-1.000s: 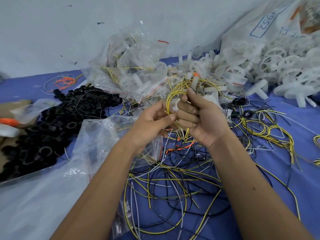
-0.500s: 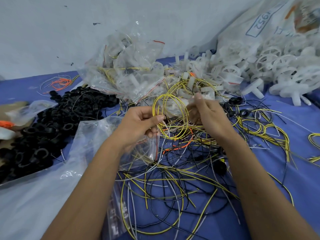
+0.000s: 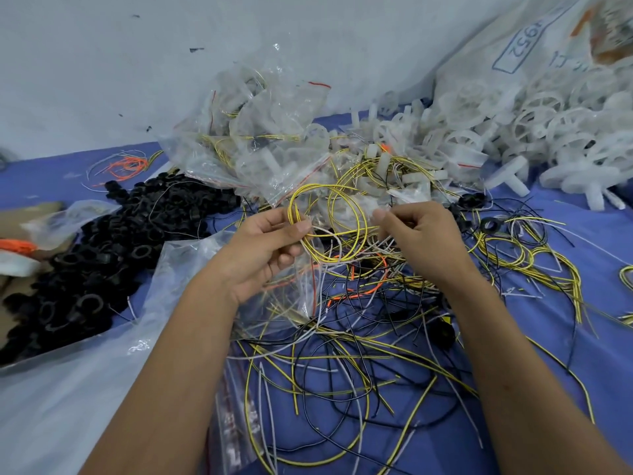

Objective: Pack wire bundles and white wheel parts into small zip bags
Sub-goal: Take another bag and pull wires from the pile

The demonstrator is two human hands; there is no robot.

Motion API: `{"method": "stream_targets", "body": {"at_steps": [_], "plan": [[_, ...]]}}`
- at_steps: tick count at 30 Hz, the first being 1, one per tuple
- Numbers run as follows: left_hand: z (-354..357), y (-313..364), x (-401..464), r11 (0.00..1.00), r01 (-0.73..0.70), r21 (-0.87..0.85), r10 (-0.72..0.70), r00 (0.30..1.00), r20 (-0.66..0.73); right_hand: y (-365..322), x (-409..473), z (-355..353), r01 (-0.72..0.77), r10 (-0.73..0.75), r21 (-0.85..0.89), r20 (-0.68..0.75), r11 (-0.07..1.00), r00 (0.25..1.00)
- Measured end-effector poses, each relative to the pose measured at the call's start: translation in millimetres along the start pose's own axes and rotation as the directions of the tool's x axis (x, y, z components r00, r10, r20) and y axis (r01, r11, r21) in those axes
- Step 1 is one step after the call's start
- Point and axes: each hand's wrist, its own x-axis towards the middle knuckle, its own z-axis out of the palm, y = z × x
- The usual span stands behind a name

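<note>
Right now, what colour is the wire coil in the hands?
Yellow with thin dark striping; the wire coil shows best in the head view, pinched by the left hand.

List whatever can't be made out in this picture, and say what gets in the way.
Head view, the only one:
- What the right hand pinches: its curled fingers hide the wire ends.
- The small bag under the left hand: the hand and the yellow wire coil cover its mouth, so open or sealed is unclear.
- The sack label: cut off by the top edge.
- The black rings: too many to count; the left edge crops the pile.
</note>
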Motion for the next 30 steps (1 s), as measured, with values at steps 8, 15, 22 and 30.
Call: {"method": "stream_targets", "body": {"at_steps": [8,15,22,30], "plan": [[-9.1,3.6,0.6,0.975,-0.030,-0.220,0.022,0.999,-0.036,13.2,6.1,-3.0,-0.243,0.058,-0.411,-0.414,0.878,0.908],[-6.2,3.4,0.6,0.978,-0.092,-0.186,0.083,0.995,-0.057,6.5,5.6,-11.1,-0.333,0.090,-0.571,-0.411,0.751,0.907],[4.1,-2.7,-4.9,0.979,-0.170,0.110,0.151,0.975,0.163,-35.9,19.2,6.0,0.113,-0.113,0.009,-0.038,0.994,0.993],[0.7,-1.7,-5.8,0.969,-0.204,0.136,0.160,0.947,0.280,-41.2,22.5,25.9,-0.157,-0.048,0.462,0.401,0.873,0.915]]}}
